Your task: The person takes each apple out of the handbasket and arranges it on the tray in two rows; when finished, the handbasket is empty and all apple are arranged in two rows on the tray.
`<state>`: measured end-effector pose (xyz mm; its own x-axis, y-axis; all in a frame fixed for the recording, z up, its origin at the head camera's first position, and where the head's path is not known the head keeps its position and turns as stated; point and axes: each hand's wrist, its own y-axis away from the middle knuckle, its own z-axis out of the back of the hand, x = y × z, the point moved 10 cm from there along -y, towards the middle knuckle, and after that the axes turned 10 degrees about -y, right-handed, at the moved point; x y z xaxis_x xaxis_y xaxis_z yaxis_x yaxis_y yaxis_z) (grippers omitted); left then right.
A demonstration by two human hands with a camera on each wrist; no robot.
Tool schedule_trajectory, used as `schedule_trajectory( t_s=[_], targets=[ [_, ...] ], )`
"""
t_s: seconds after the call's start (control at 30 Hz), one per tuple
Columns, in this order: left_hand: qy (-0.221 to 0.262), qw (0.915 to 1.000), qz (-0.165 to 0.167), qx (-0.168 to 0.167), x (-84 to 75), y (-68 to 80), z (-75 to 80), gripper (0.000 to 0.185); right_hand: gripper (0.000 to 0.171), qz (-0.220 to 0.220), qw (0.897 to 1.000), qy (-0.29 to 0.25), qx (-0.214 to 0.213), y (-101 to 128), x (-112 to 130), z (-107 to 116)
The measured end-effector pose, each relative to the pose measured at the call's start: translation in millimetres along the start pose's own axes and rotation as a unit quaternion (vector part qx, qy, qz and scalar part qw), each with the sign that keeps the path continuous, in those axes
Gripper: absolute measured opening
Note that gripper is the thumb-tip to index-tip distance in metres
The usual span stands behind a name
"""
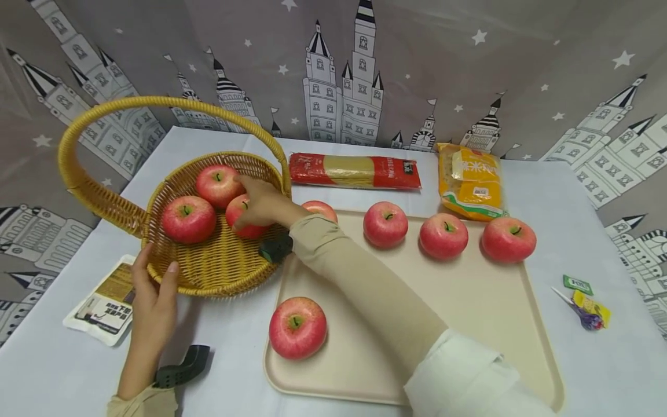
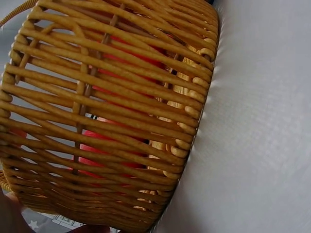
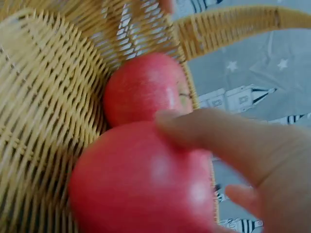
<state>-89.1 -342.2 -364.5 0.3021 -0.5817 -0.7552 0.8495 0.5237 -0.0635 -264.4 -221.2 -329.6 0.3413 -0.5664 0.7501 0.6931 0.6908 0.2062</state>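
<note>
Fingers of the right hand (image 1: pixel 263 204) are being curled round an apple (image 1: pixel 245 219) inside the wicker basket (image 1: pixel 219 272). Its rim is being gripped by the left hand (image 1: pixel 153 295), thumb over the edge.

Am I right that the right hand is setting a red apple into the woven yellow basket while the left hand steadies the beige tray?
Not quite. In the head view the left hand holds the rim of the woven yellow basket, not the tray. The right hand does grip a red apple inside it.
</note>
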Motion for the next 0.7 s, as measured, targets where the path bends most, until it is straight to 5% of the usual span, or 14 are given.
schedule_trajectory(
  t_s=[0.17, 0.37, 0.53, 0.7],
  targets=[
    [0.0, 1.0, 0.001, -0.005, 0.7, -1.5, -2.0, 0.057, 0.074, 0.097, 0.995, -0.031, 0.0, 27, 14, 10],
    [0.008, 0.9999, -0.007, -0.008, 0.3, -0.3, 0.0, 0.057, 0.057, 0.187, 0.978, -0.092, -0.004, 96, 24, 33],
    [0.005, 1.0, -0.001, -0.005, 0.4, 0.3, -0.9, 0.057, 0.056, 0.208, 0.973, -0.1, 0.0, 160, -9, 39],
    [0.006, 1.0, 0.003, 0.0, -0.2, 0.4, -1.9, 0.057, 0.056, 0.197, 0.979, -0.043, 0.011, 209, -56, 30]
  ],
)
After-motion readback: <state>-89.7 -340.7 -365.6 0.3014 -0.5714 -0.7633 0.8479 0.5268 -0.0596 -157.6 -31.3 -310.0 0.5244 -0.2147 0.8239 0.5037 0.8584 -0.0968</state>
